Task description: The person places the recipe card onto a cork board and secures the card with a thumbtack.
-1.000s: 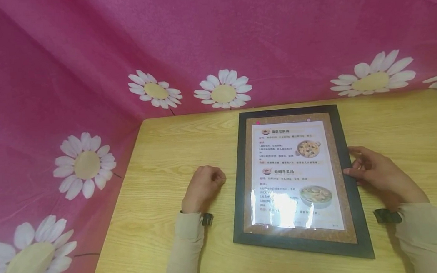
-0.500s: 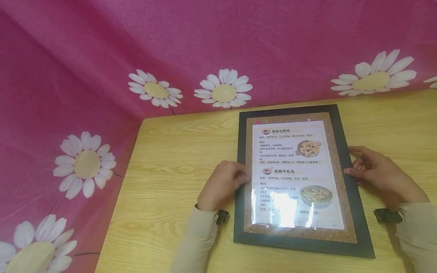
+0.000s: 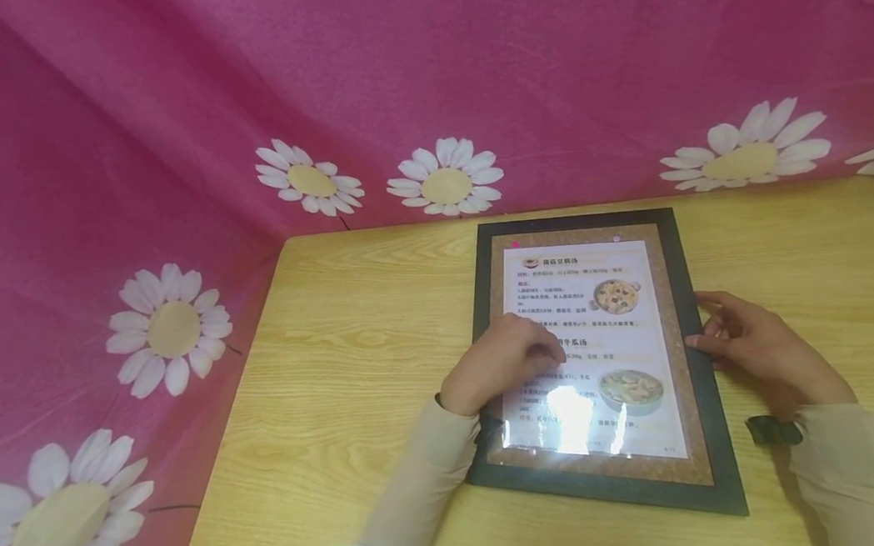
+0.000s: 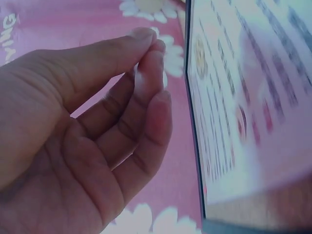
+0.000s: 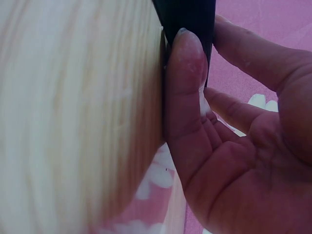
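A dark-framed cork board (image 3: pixel 719 423) lies on the wooden table, with a printed recipe sheet (image 3: pixel 630 353) pinned to it. The sheet bears two pictures of bowls and glares near its lower part. Above the board's left side hovers my left hand (image 3: pixel 495 361), covering some of the text. In the left wrist view, that hand's thumb and fingertips (image 4: pixel 156 41) come together, loosely bent, with nothing held and a gap to the board. My right hand (image 3: pixel 780 352) pinches the right edge of the frame; the right wrist view shows the dark border (image 5: pixel 190 14) between its digits.
The light wooden table (image 3: pixel 334 313) runs around the board, its left edge slanting toward me. Pink cloth (image 3: pixel 395 75) with large white daisies (image 3: pixel 173 329) hangs along the back and left. A dark strap piece (image 3: pixel 773 430) sits at the right cuff.
My left hand has moved right, from the table beside the board to above the sheet. The right hand and the board have stayed in place.
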`<state>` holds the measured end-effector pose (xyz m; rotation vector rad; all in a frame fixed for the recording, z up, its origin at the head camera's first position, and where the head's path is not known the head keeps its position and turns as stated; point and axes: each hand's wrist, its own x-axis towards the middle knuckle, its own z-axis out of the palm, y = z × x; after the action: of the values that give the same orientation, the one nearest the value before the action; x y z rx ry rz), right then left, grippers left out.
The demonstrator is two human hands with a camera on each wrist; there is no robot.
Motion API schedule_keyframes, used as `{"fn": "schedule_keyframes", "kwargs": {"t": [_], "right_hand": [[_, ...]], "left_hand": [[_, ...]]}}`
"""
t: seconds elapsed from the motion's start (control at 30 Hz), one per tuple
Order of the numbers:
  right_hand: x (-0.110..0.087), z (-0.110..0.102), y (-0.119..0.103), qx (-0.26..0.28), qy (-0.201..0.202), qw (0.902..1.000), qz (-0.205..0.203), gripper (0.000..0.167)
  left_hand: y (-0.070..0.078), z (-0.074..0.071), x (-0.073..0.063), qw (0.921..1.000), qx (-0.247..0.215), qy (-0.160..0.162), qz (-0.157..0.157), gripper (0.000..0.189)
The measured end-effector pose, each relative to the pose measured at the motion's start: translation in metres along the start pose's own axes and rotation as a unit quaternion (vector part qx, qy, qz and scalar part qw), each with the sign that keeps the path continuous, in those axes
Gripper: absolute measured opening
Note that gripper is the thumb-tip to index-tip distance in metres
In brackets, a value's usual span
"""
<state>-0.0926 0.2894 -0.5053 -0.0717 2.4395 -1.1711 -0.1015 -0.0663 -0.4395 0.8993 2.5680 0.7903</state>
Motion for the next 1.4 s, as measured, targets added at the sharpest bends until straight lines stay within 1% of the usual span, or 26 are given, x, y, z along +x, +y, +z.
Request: {"fn": "schedule_keyframes", "kwargs": {"t": [0.07,0.2,0.37,0.47,0.53,0.67,0.73,0.77,0.83,0.9,0.97,1.03,1.1,1.17,1.33,1.4], "right_hand": [[0.0,0.0,0.0,0.002,0.0,1.0,0.0,0.082],[-0.001,0.0,-0.001,0.008,-0.002,1.0,0.004,0.083],[-0.002,-0.001,-0.001,0.011,-0.006,0.9998,0.013,0.084],[-0.002,-0.001,-0.001,0.015,-0.005,0.9998,0.012,0.084],[-0.002,0.0,-0.001,0.02,-0.004,0.9998,0.009,0.083],[-0.001,0.001,-0.001,0.027,0.003,0.9996,-0.004,0.081],[-0.001,0.001,-0.001,0.027,0.004,0.9996,-0.005,0.081],[-0.001,0.001,-0.001,0.025,0.005,0.9997,-0.006,0.081],[-0.001,0.001,-0.002,0.024,0.004,0.9997,-0.005,0.081],[-0.001,0.001,-0.003,0.021,0.002,0.9998,-0.003,0.081],[-0.002,0.001,-0.004,0.018,0.001,0.9998,-0.002,0.081],[-0.002,0.001,-0.005,0.017,-0.001,0.9999,0.0,0.081],[-0.003,0.001,-0.006,0.02,-0.001,0.9998,0.003,0.081],[-0.003,0.001,-0.006,0.02,-0.001,0.9998,0.004,0.081],[-0.003,0.0,-0.006,0.018,-0.004,0.9998,0.009,0.082],[-0.003,-0.001,-0.005,0.013,-0.004,0.9999,0.007,0.081]], "left_hand": [[0.006,0.003,0.006,0.9999,0.003,-0.012,0.01,0.008],[0.018,0.012,0.018,0.9982,0.025,-0.044,0.033,0.011],[0.034,0.027,0.03,0.9929,0.035,-0.1,0.053,0.017],[0.045,0.036,0.033,0.9883,0.043,-0.136,0.053,0.018],[0.051,0.042,0.034,0.9854,0.043,-0.159,0.045,0.017],[0.06,0.055,0.033,0.9805,0.055,-0.187,0.023,0.017],[0.063,0.061,0.033,0.9778,0.06,-0.2,0.021,0.025],[0.064,0.064,0.034,0.9767,0.059,-0.205,0.025,0.031],[0.066,0.069,0.035,0.9748,0.059,-0.212,0.036,0.038],[0.068,0.074,0.036,0.9733,0.068,-0.213,0.053,0.039],[0.069,0.076,0.037,0.9743,0.084,-0.2,0.062,0.037],[0.07,0.078,0.038,0.9747,0.103,-0.187,0.065,0.029],[0.071,0.078,0.038,0.9757,0.112,-0.18,0.057,0.02],[0.072,0.078,0.037,0.9767,0.113,-0.176,0.049,0.017],[0.075,0.077,0.037,0.9765,0.106,-0.182,0.043,0.023],[0.076,0.077,0.037,0.974,0.107,-0.197,0.032,0.027]]}}
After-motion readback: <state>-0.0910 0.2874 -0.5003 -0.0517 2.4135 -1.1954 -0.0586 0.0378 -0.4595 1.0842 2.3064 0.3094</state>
